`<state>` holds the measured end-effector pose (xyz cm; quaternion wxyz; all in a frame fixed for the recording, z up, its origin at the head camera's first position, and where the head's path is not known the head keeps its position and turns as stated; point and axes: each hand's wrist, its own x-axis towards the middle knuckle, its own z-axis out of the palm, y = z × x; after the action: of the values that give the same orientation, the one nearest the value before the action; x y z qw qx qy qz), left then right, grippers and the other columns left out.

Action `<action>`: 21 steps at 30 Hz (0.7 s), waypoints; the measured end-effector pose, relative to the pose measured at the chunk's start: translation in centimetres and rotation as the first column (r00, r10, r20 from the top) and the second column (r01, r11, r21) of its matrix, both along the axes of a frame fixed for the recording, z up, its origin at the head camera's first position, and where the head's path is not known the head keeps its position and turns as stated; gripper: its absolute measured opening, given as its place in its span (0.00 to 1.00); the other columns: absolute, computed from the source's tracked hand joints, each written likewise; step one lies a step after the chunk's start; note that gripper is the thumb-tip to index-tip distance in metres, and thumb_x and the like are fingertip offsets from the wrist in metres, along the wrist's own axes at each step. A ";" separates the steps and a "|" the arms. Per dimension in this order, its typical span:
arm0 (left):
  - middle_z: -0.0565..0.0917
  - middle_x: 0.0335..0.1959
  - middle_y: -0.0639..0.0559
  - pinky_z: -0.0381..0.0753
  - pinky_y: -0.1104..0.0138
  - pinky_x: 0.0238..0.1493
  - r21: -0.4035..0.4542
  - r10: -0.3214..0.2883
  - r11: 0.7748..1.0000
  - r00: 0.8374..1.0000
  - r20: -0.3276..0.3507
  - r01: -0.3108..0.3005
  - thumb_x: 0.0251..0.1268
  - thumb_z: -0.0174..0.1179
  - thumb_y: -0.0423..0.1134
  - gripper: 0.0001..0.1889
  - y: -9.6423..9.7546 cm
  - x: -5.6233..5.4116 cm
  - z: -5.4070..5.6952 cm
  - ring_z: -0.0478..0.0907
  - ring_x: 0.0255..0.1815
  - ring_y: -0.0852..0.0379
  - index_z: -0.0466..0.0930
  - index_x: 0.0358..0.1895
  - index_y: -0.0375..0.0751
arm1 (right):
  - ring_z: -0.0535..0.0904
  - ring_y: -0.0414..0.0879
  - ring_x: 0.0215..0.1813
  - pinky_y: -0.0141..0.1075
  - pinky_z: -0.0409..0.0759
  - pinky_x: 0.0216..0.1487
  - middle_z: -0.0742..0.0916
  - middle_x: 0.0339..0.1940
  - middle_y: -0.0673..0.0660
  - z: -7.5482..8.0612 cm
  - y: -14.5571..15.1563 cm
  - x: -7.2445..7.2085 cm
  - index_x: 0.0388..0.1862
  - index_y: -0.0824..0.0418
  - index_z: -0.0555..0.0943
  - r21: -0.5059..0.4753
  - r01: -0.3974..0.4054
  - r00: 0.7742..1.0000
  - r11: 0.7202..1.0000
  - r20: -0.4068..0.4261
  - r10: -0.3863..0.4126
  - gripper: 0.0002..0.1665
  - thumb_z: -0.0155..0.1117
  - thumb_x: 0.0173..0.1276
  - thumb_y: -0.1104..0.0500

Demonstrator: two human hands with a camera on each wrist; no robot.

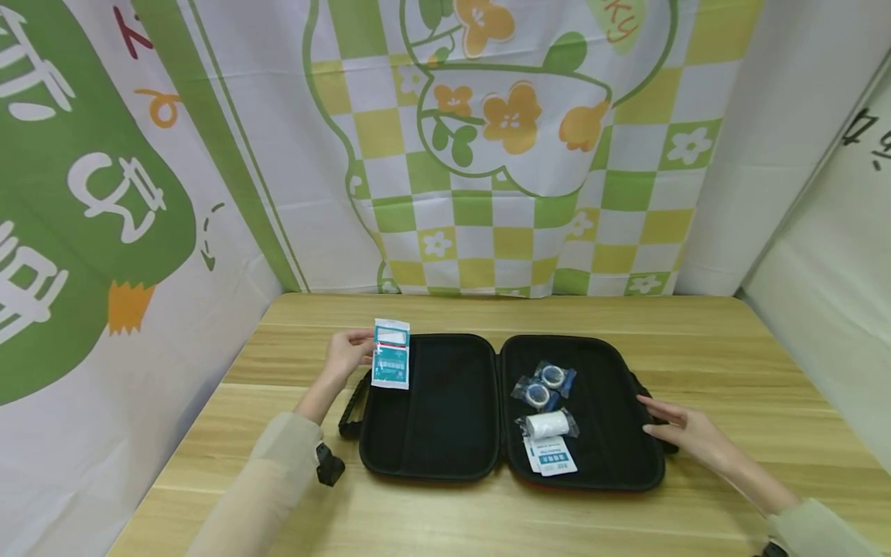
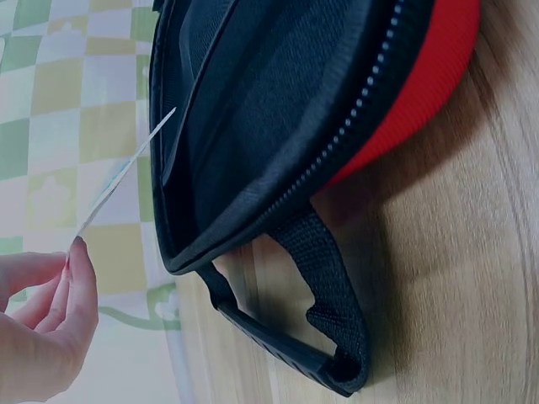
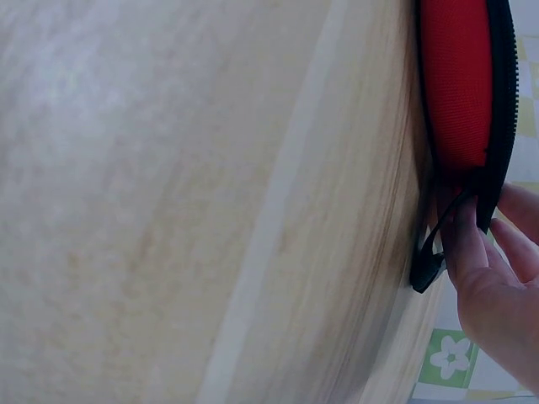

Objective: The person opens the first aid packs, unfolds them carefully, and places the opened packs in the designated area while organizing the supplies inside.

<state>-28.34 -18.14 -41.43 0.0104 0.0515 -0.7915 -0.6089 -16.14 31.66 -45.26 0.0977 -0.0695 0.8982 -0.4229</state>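
Observation:
My left hand [image 1: 346,354] pinches a flat teal-and-white packet [image 1: 391,354] by its edge, above the left half of an opened black zip case [image 1: 445,418]. In the left wrist view the packet [image 2: 126,172] appears edge-on between thumb and fingers. My right hand [image 1: 685,433] grips the case's right rim. In the right wrist view its fingers lie on both sides of the rim, below the red outer shell [image 3: 457,84]. Inside the right half lie two wrapped tape rolls [image 1: 538,395], a wrapped white roll [image 1: 547,424] and small white-and-teal packets [image 1: 555,458], partly overlapped by the roll.
The case lies open on a wooden table [image 1: 431,518]. A black carry handle [image 1: 351,410] sticks out from its left side. Behind the table hangs a patterned cloth [image 1: 473,232], and further printed cloths hang at the left and right.

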 end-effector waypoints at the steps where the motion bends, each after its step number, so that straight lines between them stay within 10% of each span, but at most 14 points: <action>1: 0.79 0.34 0.33 0.80 0.65 0.30 -0.006 -0.001 1.000 1.000 0.005 0.001 0.56 0.51 0.23 0.15 -0.1 0.0 0.0 0.76 0.20 0.62 0.72 0.47 0.20 | 0.61 0.67 0.60 0.56 0.68 0.50 0.66 0.60 0.75 0.0 0.0 0.0 0.65 0.70 0.58 -0.001 -0.002 1.000 1.000 0.002 0.002 0.34 0.53 0.65 0.54; 21: 0.79 0.35 0.30 0.80 0.60 0.31 -0.147 0.018 0.989 0.993 0.115 -0.001 0.54 0.51 0.23 0.15 -0.1 -1.4 -1.5 0.75 0.18 0.58 0.73 0.47 0.20 | 0.61 0.67 0.60 0.56 0.68 0.50 0.65 0.60 0.74 -0.2 0.1 -0.1 0.65 0.70 0.58 -0.006 0.002 1.000 1.000 0.002 -0.002 0.34 0.53 0.65 0.53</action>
<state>-29.77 -18.21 -42.92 -0.0292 0.0896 -0.8332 -0.5449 -16.21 31.72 -45.50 0.0979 -0.0684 0.8970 -0.4257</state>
